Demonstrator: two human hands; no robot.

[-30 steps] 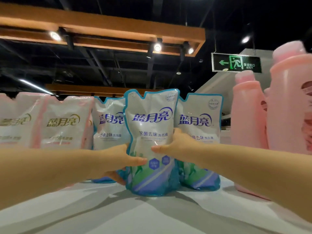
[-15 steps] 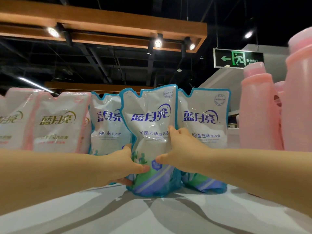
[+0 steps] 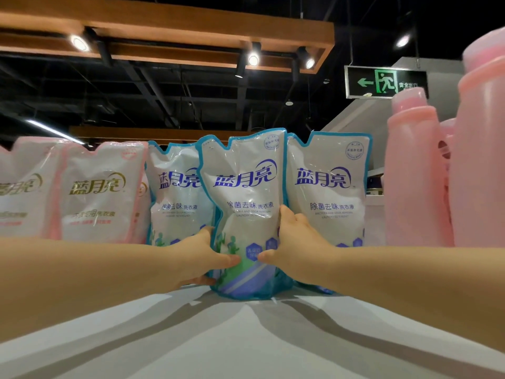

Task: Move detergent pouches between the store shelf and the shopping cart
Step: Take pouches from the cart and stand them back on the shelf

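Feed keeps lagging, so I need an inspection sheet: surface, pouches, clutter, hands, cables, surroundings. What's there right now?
Surface: grey shelf, arm shadows across it.
Job's things: middle pouch upright, in front of left pouch and right pouch; pink pouches further left; cart not seen.
Clutter: pink bottles at right.
Hands: left hand and right hand grip middle pouch's sides.
Cables: nothing seen.
Surroundings: wooden beam with spotlights, exit sign.

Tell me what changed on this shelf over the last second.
The middle blue pouch tipped slightly, top toward the left, and seems eased back into the row. Left hand and right hand kept gripping its sides, thumbs now lower on its front. Neighbouring blue pouches, pink pouches and pink bottles stayed put on the shelf.
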